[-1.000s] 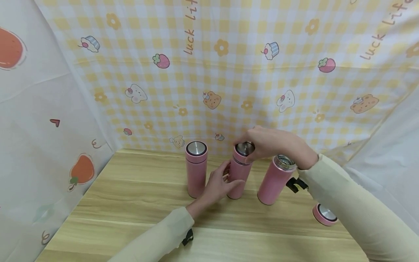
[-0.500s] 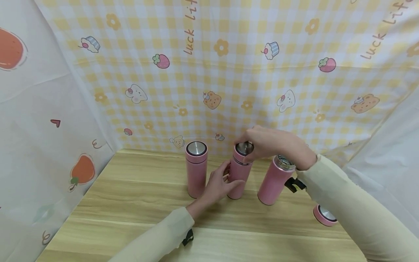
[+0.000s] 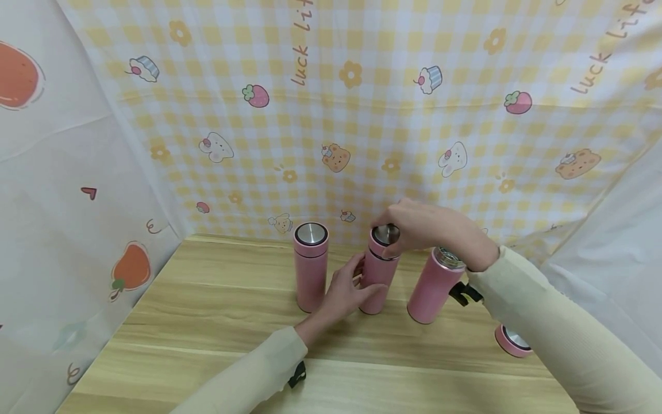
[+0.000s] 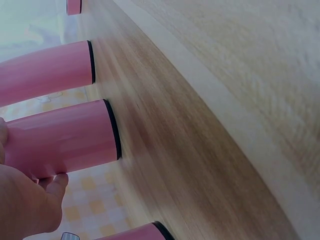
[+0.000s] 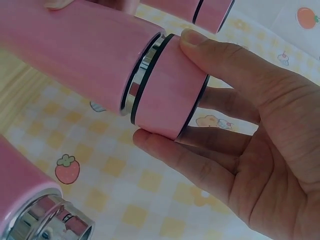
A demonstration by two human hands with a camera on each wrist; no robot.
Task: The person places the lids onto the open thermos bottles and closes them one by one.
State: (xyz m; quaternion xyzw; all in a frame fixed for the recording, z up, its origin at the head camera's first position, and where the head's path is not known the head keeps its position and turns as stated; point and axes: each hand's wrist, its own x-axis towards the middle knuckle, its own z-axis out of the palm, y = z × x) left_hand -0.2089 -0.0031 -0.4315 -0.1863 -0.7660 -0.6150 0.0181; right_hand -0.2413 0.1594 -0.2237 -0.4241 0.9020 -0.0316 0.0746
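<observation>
Three pink thermos bottles stand in a row on the wooden table. My left hand (image 3: pixel 343 290) grips the body of the middle thermos bottle (image 3: pixel 373 282) from the left, thumb in front. From above, my right hand (image 3: pixel 426 227) holds that bottle's pink lid (image 5: pixel 170 87) between thumb and fingers. In the right wrist view, a strip of shiny metal neck (image 5: pixel 145 62) shows between lid and body, so the lid sits raised. To the right, a thermos bottle (image 3: pixel 429 287) stands uncapped with its metal mouth (image 5: pixel 52 220) exposed. The left thermos bottle (image 3: pixel 311 276) wears its lid.
A loose pink lid (image 3: pixel 512 340) with a silver top lies on the table (image 3: pixel 217 322) at the right, partly behind the right sleeve (image 3: pixel 558 328). A yellow checked cloth (image 3: pixel 289 126) hangs behind the bottles. White printed cloth (image 3: pixel 67 241) hangs at the left side.
My right hand and wrist have shifted very slightly left while staying on the lid. The left hand and the bottles keep their places.
</observation>
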